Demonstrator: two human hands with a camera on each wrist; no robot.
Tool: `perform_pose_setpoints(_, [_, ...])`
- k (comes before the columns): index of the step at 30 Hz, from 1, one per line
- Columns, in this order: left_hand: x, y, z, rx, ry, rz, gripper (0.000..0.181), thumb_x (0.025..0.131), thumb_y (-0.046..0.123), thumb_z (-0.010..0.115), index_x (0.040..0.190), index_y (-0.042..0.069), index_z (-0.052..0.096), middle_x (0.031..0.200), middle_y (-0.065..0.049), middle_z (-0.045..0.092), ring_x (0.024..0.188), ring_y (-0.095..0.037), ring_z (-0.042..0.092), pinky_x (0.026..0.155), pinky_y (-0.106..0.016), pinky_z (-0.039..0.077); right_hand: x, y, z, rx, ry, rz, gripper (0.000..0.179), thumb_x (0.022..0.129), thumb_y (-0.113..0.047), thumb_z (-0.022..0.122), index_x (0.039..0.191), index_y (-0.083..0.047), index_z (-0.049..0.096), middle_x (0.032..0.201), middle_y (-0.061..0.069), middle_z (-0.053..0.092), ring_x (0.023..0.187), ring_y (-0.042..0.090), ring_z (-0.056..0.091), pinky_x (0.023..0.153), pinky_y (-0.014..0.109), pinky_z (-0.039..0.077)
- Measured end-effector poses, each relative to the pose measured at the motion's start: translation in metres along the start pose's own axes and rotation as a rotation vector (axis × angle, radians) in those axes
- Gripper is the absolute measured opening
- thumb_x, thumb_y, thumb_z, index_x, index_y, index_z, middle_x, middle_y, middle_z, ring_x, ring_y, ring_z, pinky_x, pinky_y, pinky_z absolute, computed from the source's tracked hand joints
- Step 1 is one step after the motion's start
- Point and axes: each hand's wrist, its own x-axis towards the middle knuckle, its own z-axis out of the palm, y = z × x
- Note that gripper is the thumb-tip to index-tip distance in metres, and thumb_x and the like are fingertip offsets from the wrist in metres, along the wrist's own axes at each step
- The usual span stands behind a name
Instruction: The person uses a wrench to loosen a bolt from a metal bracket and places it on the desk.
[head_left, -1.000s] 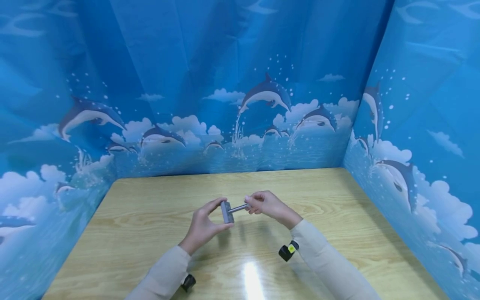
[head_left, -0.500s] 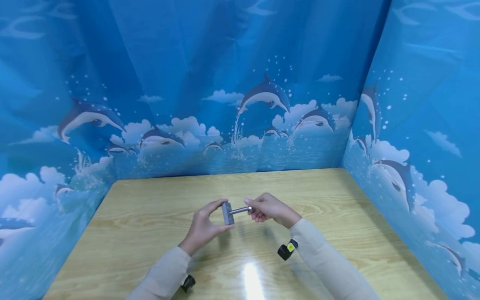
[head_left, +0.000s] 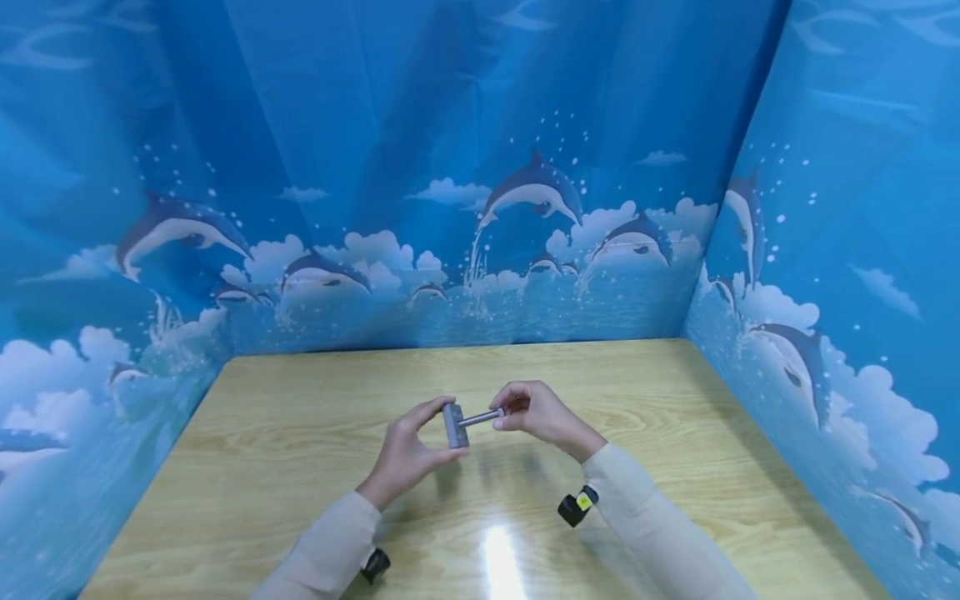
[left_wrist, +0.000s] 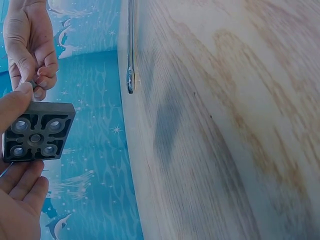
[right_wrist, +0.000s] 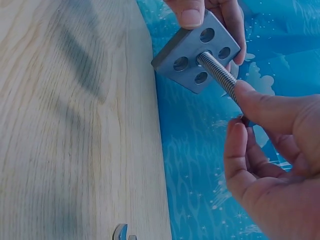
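Note:
My left hand (head_left: 408, 454) grips a square grey metal plate (head_left: 454, 426) by its opposite edges, just above the table. In the left wrist view, the underside of the plate (left_wrist: 37, 134) shows corner holes and a central hole. A threaded bolt (right_wrist: 218, 71) stands out from the middle of the plate's other face, pointing to the right. My right hand (head_left: 543, 415) holds the bolt's free end between thumb and fingertips. The bolt's end (right_wrist: 245, 120) is partly hidden by those fingers in the right wrist view.
The hands are over a light wooden table (head_left: 300, 417). A shiny metal tool (left_wrist: 131, 75), like a spanner, lies on it in the left wrist view; a forked metal end (right_wrist: 121, 232) shows in the right wrist view. Blue dolphin-print curtains (head_left: 420, 317) surround the table's back and sides.
My right fingers have shifted around the bolt's end, with the thumb first on top of it and now lower. My left hand and the plate have stayed nearly still.

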Motion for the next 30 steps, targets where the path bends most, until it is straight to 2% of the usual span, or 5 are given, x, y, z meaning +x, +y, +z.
perform_pose_setpoints(6, [0.001, -0.002, 0.000, 0.005, -0.007, 0.004, 0.069, 0.058, 0.031, 0.081, 0.121, 0.027, 0.052, 0.121, 0.007, 0.054, 0.111, -0.009, 0.050, 0.094, -0.033, 0.044, 0.007, 0.017, 0.000, -0.038, -0.022, 0.033, 0.028, 0.077, -0.021, 0.069, 0.103, -0.011, 0.062, 0.092, 0.010, 0.059, 0.078, 0.019, 0.055, 0.067, 0.032, 0.052])
perform_pose_setpoints(10, [0.000, -0.003, 0.000, 0.003, -0.001, 0.004, 0.069, 0.058, 0.029, 0.082, 0.120, 0.027, 0.052, 0.121, 0.007, 0.054, 0.110, -0.009, 0.051, 0.094, -0.032, 0.044, 0.011, 0.028, 0.000, 0.019, -0.056, 0.105, 0.040, 0.085, -0.041, 0.055, 0.107, -0.007, 0.059, 0.096, 0.014, 0.060, 0.082, 0.019, 0.059, 0.076, 0.036, 0.054])
perform_pose_setpoints(18, [-0.001, -0.002, 0.001, 0.022, 0.001, 0.028, 0.070, 0.057, 0.027, 0.083, 0.120, 0.025, 0.052, 0.120, 0.007, 0.055, 0.109, -0.008, 0.051, 0.095, -0.029, 0.043, 0.013, 0.029, 0.002, 0.098, -0.109, 0.287, 0.067, 0.087, -0.057, 0.038, 0.080, 0.004, 0.064, 0.062, 0.008, 0.060, 0.051, 0.013, 0.055, 0.052, 0.029, 0.054])
perform_pose_setpoints(25, [-0.002, -0.004, 0.000, 0.018, 0.000, 0.013, 0.070, 0.057, 0.029, 0.082, 0.121, 0.025, 0.052, 0.120, 0.006, 0.055, 0.110, -0.010, 0.051, 0.094, -0.032, 0.044, 0.012, 0.021, 0.001, 0.034, -0.056, 0.200, 0.024, 0.082, -0.029, 0.063, 0.089, -0.007, 0.065, 0.077, 0.008, 0.061, 0.066, 0.014, 0.056, 0.060, 0.028, 0.054])
perform_pose_setpoints(30, [-0.001, -0.003, -0.001, -0.010, 0.002, -0.008, 0.071, 0.058, 0.032, 0.081, 0.122, 0.027, 0.051, 0.122, 0.005, 0.054, 0.112, -0.012, 0.050, 0.094, -0.034, 0.044, 0.007, 0.008, 0.001, -0.004, 0.003, 0.093, 0.024, 0.075, -0.008, 0.070, 0.098, -0.004, 0.065, 0.084, 0.011, 0.062, 0.071, 0.017, 0.056, 0.063, 0.029, 0.052])
